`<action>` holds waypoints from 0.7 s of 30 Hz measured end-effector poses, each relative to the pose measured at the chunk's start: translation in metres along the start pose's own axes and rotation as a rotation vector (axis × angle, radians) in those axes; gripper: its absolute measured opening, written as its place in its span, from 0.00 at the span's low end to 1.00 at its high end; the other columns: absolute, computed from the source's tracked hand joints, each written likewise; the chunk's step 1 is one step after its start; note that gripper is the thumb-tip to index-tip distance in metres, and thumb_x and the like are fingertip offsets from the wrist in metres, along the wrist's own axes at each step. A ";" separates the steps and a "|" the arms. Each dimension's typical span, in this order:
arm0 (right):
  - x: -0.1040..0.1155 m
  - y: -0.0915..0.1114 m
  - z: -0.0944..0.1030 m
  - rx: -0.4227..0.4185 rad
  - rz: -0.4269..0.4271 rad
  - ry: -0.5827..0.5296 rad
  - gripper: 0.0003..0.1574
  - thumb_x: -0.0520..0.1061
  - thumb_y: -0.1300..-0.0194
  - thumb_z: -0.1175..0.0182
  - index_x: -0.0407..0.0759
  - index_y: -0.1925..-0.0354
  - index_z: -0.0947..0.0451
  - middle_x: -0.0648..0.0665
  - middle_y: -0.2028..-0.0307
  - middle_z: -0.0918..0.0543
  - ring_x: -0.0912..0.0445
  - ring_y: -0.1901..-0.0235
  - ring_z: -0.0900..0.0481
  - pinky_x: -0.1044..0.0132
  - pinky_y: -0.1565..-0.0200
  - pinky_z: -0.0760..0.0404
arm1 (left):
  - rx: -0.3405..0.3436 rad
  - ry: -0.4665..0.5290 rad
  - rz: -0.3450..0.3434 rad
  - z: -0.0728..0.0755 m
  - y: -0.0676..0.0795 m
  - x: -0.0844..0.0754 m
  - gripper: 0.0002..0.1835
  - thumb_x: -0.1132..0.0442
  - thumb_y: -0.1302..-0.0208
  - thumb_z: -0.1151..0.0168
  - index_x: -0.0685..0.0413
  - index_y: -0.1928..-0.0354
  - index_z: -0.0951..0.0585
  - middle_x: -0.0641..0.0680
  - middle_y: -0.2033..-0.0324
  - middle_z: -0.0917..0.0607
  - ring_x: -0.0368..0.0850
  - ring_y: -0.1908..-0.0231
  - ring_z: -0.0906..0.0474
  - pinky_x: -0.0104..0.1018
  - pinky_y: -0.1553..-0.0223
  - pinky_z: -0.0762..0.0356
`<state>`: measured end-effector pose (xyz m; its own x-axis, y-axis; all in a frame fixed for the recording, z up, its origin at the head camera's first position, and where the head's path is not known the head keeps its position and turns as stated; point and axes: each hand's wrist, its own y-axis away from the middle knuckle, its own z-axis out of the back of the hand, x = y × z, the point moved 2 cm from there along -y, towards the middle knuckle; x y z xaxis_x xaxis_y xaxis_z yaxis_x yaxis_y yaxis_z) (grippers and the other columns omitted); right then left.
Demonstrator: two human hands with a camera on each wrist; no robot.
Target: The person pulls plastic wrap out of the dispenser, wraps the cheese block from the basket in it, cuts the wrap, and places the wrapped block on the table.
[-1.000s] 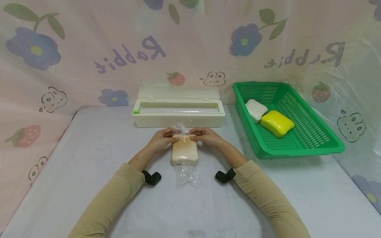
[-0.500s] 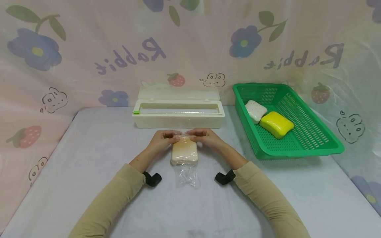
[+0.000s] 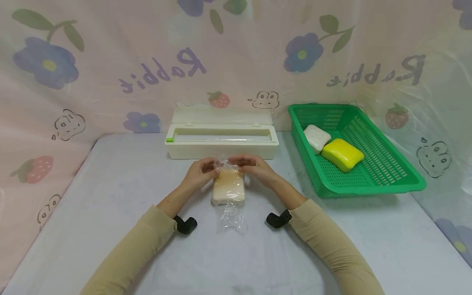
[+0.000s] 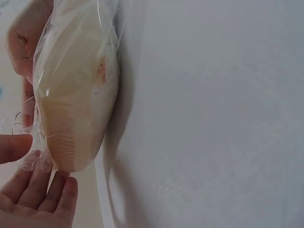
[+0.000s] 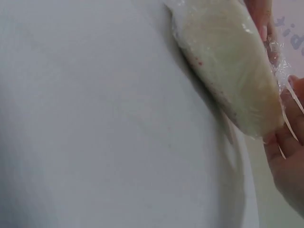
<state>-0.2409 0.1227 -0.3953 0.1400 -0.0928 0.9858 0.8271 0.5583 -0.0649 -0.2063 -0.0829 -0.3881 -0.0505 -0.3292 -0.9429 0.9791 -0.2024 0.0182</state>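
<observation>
A cream block with a browned far end (image 3: 228,186) lies flat on the white table, wrapped in clear cling film (image 3: 231,217). Loose film spreads from its near end and bunches at the far end. My left hand (image 3: 200,173) is at the far left corner; in the left wrist view the bunched film (image 4: 38,159) lies between its thumb (image 4: 16,147) and fingers. At the far right corner, my right hand (image 3: 257,170) holds the film with its thumb near the block's edge. In the right wrist view, its fingers (image 5: 292,123) bend around the film's end.
Behind the hands stands a white cling film dispenser (image 3: 223,150) with its lid raised. To the right, a green basket (image 3: 372,191) holds a white speckled block (image 3: 316,138) and a yellow block (image 3: 343,155). A printed curtain (image 3: 236,53) hangs along the table's back edge.
My left wrist has shifted slightly left, and its thumb and fingers have parted. The right fingers have lifted and spread a little. The block stays in place.
</observation>
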 end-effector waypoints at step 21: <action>0.016 0.012 -0.005 0.108 0.130 0.178 0.25 0.31 0.39 0.53 0.30 0.44 0.26 0.34 0.40 0.25 0.44 0.35 0.33 0.46 0.34 0.37 | 0.015 -0.211 -0.298 0.003 0.027 -0.009 0.26 0.70 0.41 0.43 0.63 0.38 0.27 0.64 0.43 0.22 0.61 0.40 0.27 0.53 0.37 0.32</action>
<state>-0.2261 0.1241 -0.3808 0.3427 -0.1526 0.9270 0.7345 0.6588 -0.1630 -0.1802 -0.0882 -0.3783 -0.3742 -0.4365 -0.8182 0.9124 -0.3311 -0.2406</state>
